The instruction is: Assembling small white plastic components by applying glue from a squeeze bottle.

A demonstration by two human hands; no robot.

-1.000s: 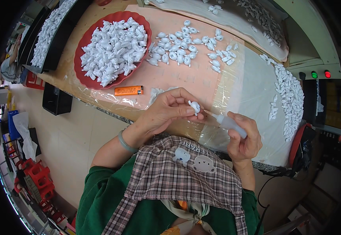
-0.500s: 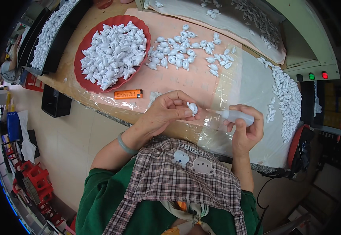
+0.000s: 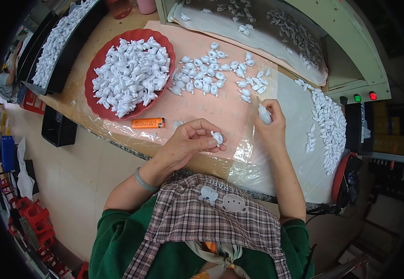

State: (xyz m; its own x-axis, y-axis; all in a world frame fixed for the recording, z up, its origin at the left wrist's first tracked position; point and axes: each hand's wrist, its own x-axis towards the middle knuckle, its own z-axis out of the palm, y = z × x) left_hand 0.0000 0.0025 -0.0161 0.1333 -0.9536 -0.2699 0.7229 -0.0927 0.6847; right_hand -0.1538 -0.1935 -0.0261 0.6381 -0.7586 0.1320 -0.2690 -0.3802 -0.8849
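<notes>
Between the thumb and fingers of my left hand [image 3: 192,142] is a small white plastic figure part [image 3: 217,137], held above the table's near edge. My right hand [image 3: 271,122] grips a translucent squeeze bottle [image 3: 264,114], its thin nozzle pointing away from me toward loose white parts. Those parts, a scattered group of rounded pieces [image 3: 206,74], lie on the pink sheet beyond my hands. A few slimmer white pieces [image 3: 256,84] rest just past the nozzle. An orange lighter [image 3: 148,122] lies left of my left hand.
A red scalloped bowl [image 3: 90,88] heaped with white parts stands at the left. Beyond it is a black tray [image 3: 67,60] of similar pieces. More small white pieces [image 3: 329,128] lie on the right. A pale green metal housing [image 3: 350,51] with lit buttons borders the back right.
My right hand has moved away from me with the squeeze bottle, from beside the held part toward the loose pieces. My left hand keeps its part. The whole view has shifted slightly.
</notes>
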